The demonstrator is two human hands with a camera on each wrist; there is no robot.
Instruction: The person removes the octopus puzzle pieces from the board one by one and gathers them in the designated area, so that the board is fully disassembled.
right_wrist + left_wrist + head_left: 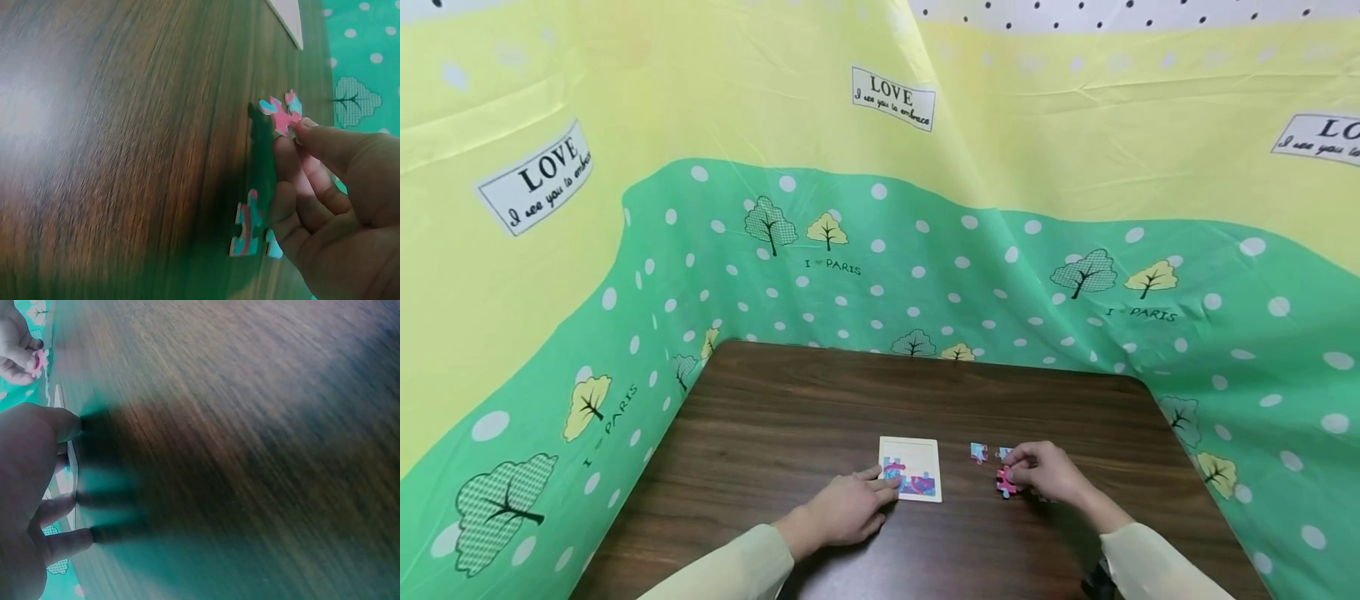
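Note:
A small jigsaw tray [938, 467] with a pale border lies on the table, several joined blue and pink pieces [919, 485] along its lower part. My left hand [852, 507] rests at the tray's left side, its fingertips touching the border and table. In the left wrist view, the spread fingers of that hand [28, 475] reach the tray's edge. To the right of the tray, my right hand [1051, 477] pinches a pink jigsaw piece [284, 119] between thumb and fingers, above the table. Two loose blue pieces [978, 452] [1003, 452] lie just beyond it.
Under the right hand, a blue and pink piece [247, 226] lies on the table. The dark wooden table [790, 400] meets a green and yellow printed cloth [850, 300] at its back and sides. A dark object [1099, 579] shows by the right sleeve.

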